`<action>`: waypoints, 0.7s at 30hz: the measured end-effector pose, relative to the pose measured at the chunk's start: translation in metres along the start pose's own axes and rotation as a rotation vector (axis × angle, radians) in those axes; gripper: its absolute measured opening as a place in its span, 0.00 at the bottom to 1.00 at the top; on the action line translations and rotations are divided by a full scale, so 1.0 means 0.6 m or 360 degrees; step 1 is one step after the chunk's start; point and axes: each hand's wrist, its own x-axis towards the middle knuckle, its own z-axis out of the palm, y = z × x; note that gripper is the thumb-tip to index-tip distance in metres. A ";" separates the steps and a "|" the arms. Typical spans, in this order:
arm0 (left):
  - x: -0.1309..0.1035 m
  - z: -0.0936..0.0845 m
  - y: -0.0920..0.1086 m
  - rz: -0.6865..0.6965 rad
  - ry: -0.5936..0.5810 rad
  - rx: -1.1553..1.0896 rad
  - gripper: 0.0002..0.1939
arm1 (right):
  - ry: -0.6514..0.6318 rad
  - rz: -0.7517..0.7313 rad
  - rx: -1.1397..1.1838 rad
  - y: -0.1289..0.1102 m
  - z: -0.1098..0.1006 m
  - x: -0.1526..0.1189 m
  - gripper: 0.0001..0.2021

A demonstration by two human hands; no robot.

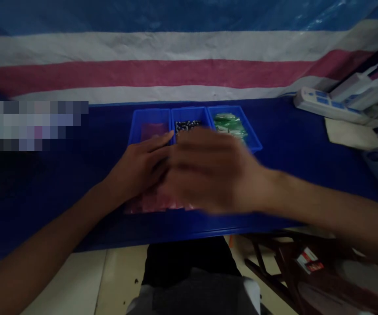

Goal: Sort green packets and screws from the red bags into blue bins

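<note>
While the left hand [139,168] lies flat and open on the pink packets [157,202] at centre frame, I'd slow the blurred right hand [208,168], grip unclear, crossing near the three blue bins [256,142] on the counter [307,153].

Two hands sit on a blue table [307,144]. The left hand [139,168] lies flat on pink packets [156,203]. The blurry right hand [208,170] is over them. Behind are three blue bins [193,114], and a white power strip [326,105] sits far right
</note>
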 end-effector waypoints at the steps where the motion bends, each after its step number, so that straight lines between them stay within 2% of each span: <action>1: -0.001 0.003 0.000 0.0044 0.0036 0.0009 0.14 | -0.0057 -0.0147 -0.0151 0.022 -0.010 -0.006 0.13; 3: -0.002 0.009 -0.002 0.0179 0.0108 0.0077 0.13 | -0.0144 -0.0399 -0.0458 0.073 -0.025 -0.026 0.17; 4: -0.002 0.011 -0.003 0.0227 0.0149 0.0111 0.12 | -0.0149 -0.0451 -0.0551 0.097 -0.029 -0.037 0.18; 6: -0.003 0.014 -0.005 0.0318 0.0209 0.0172 0.11 | -0.0125 -0.0424 -0.0560 0.131 -0.028 -0.055 0.18; 8: -0.002 0.014 -0.006 0.0380 0.0237 0.0216 0.11 | 0.0017 -0.0422 -0.0614 0.137 -0.021 -0.064 0.16; 11: 0.002 0.008 -0.002 0.0385 0.0233 0.0234 0.10 | 0.0233 -0.0539 -0.0783 0.098 -0.001 -0.065 0.10; 13: 0.006 0.002 0.001 0.0368 0.0206 0.0226 0.10 | 0.0237 -0.0787 -0.0654 0.057 0.021 -0.059 0.12; 15: 0.010 -0.005 0.003 0.0364 0.0137 0.0229 0.11 | -0.0094 -0.1006 -0.0493 0.023 0.050 -0.050 0.16; 16: 0.012 -0.008 0.002 0.0370 0.0102 0.0228 0.11 | -0.0173 -0.1096 -0.0476 0.011 0.066 -0.044 0.14; 18: 0.015 -0.012 -0.001 0.0380 0.0049 0.0213 0.12 | -0.0336 -0.1062 -0.0432 0.000 0.095 -0.035 0.24; 21: 0.014 -0.018 -0.007 0.0376 -0.0057 0.0146 0.15 | -0.0575 -0.0903 -0.0415 0.007 0.121 -0.030 0.36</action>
